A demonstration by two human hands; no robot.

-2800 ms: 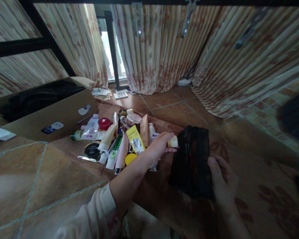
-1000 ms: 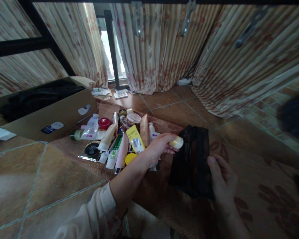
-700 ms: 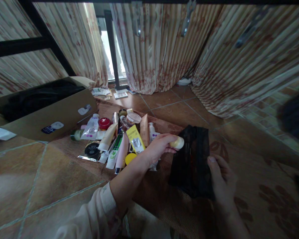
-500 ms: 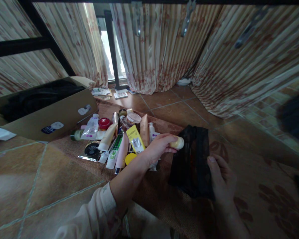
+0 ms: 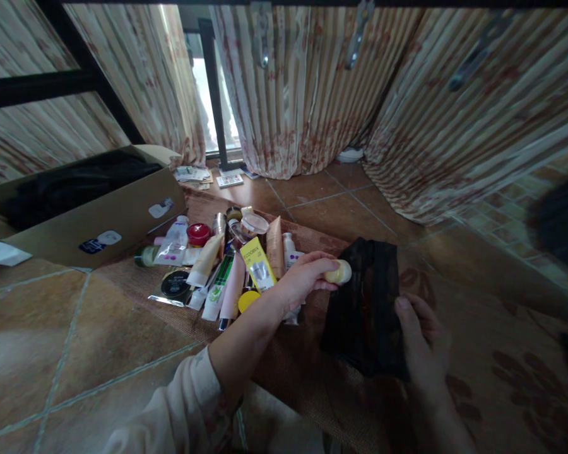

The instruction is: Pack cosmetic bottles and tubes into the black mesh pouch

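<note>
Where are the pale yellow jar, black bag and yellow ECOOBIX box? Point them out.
Pale yellow jar (image 5: 339, 272): head view, its uncovered end.
Black bag (image 5: 362, 309): head view, visible middle.
Yellow ECOOBIX box (image 5: 258, 265): head view, its printed front.

A small, pale-yellow jar, smooth and round-ended, lies tipped on its side in a person's left grip, its pale end facing right at the upper left edge of a black fabric pouch. Whether the two touch is unclear. Soft, creased and roughly rectangular, the pouch is held by its right edge in the right grip, a faint reddish streak showing down its dark middle.
</note>
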